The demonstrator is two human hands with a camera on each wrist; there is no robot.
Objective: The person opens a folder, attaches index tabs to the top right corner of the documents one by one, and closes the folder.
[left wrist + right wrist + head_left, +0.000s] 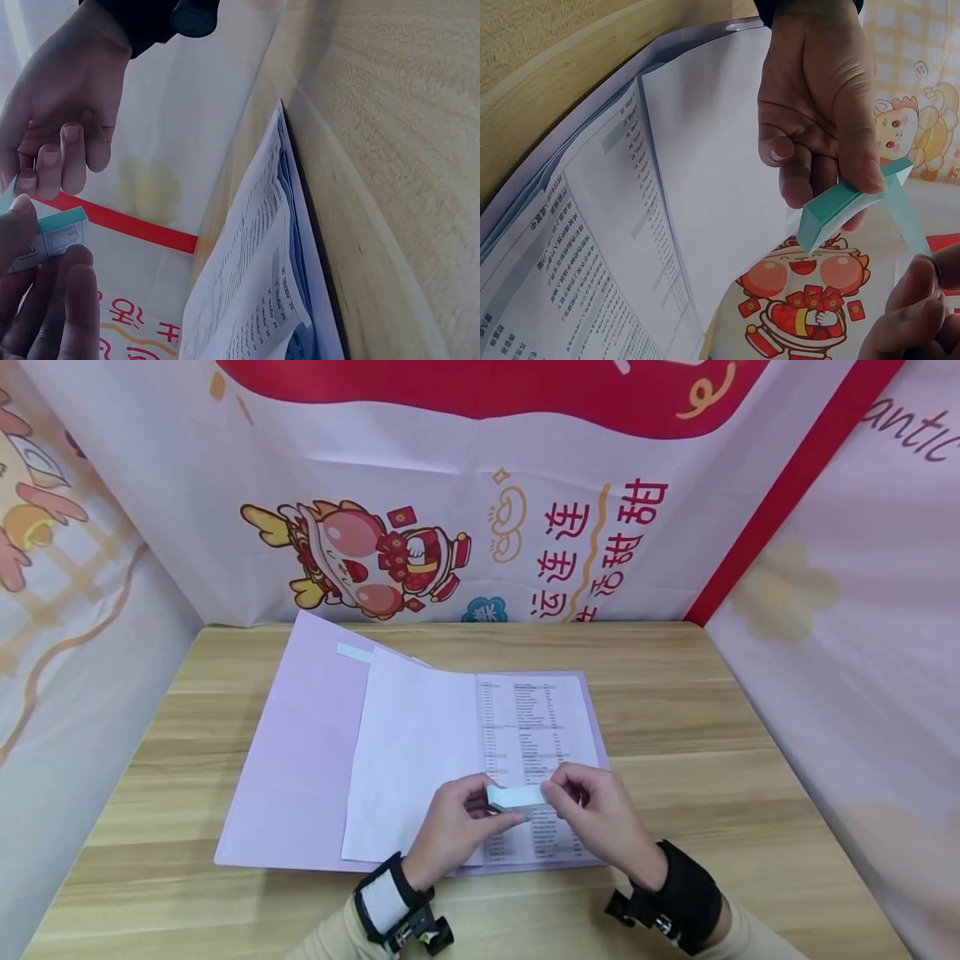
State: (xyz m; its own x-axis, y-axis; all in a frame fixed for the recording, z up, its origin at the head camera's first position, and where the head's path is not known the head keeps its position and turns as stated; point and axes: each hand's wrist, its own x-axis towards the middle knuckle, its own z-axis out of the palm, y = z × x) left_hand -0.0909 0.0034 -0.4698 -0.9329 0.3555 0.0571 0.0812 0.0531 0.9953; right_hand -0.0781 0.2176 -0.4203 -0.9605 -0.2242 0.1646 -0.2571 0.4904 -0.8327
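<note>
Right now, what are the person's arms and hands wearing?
Both hands are bare. The left hand has a black wrist strap with a white panel and a small black camera with a round lens under it. The right hand has a wide plain black wrist band with a similar black camera. Beige long sleeves cover both forearms.

A wooden table [750, 760] carries an open lilac folder [300, 752] with a blank white sheet [412, 743] and a printed list page [536, 718] lying in it. A printed cloth backdrop [525, 527] (cartoon dragon [360, 560], red Chinese characters [600, 543]) stands behind the table.
</note>
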